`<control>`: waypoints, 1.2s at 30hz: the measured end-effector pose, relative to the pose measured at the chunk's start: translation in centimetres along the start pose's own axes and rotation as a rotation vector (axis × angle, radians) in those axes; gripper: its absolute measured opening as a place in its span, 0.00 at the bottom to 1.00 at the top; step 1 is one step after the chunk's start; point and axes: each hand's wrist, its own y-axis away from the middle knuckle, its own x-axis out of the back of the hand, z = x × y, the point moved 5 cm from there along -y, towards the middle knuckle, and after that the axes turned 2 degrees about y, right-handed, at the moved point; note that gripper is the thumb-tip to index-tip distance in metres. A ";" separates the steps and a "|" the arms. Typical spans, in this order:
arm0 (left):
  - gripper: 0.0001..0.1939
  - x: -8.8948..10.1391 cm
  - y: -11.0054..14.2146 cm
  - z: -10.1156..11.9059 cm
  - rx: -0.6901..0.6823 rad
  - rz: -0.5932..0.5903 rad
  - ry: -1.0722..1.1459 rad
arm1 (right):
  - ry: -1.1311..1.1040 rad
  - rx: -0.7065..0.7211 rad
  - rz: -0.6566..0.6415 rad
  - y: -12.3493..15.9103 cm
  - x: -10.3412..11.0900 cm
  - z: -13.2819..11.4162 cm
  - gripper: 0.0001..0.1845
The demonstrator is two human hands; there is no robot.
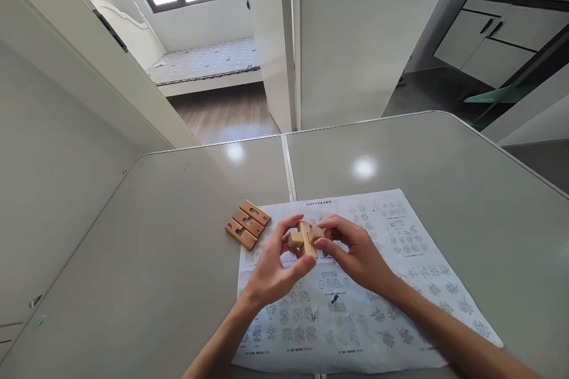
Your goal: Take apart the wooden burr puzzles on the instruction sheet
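Observation:
A pale wooden interlocking puzzle (306, 239), cross-shaped, is held up over the printed sheet between both hands. My left hand (278, 263) is closed on its left side, thumb at the lower end of the upright bar and fingers at the upper end. My right hand (351, 249) pinches the block sticking out on the right between thumb and fingers. Beneath lies a large white instruction sheet (355, 331) with rows of small line drawings. Several darker wooden pieces with cut-out slots and numbers (248, 224) lie side by side at the sheet's upper left corner.
The grey table (178, 260) has a pale seam (288, 166) running across it and a raised edge. A small dark object (335, 298) rests on the sheet. Beyond the table are a doorway, a bed (208, 62) and a white cabinet (498, 41).

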 end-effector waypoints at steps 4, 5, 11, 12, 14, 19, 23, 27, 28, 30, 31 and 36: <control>0.34 0.0 0.0 0.4 -0.045 -0.010 -0.085 | 0.116 0.142 -0.015 0.5 -0.2 -0.3 0.07; 0.34 0.1 0.0 0.4 -0.062 -0.009 -0.086 | 0.138 0.177 -0.019 0.6 -0.2 -0.4 0.09; 0.39 0.4 0.0 0.5 -0.177 0.000 -0.141 | 0.217 0.320 -0.056 0.8 -0.1 -1.1 0.16; 0.39 0.4 0.0 0.6 -0.190 -0.008 -0.152 | 0.227 0.334 -0.056 0.7 0.0 -1.2 0.16; 0.39 0.3 0.0 0.7 -0.209 -0.024 -0.182 | 0.259 0.350 -0.052 0.7 -0.1 -1.3 0.15; 0.36 0.3 -0.2 1.2 -0.258 -0.012 -0.265 | 0.362 0.375 -0.034 1.1 -0.3 -1.3 0.15; 0.34 0.3 -0.2 1.5 -0.280 0.005 -0.287 | 0.386 0.387 -0.019 1.3 -0.5 -1.3 0.16; 0.33 0.4 0.0 1.6 -0.291 0.030 -0.298 | 0.382 0.392 -0.005 1.4 -0.6 -1.3 0.16; 0.34 0.4 0.0 1.5 -0.293 0.032 -0.292 | 0.382 0.390 -0.004 1.4 -0.6 -1.2 0.16; 0.33 0.3 0.0 1.5 -0.297 0.043 -0.278 | 0.382 0.380 0.001 1.5 -0.7 -1.2 0.15; 0.33 0.3 0.0 1.5 -0.297 0.054 -0.273 | 0.380 0.376 0.006 1.5 -0.7 -1.2 0.15; 0.32 0.3 0.0 1.4 -0.286 0.088 -0.257 | 0.343 0.370 0.037 1.3 -0.5 -1.4 0.13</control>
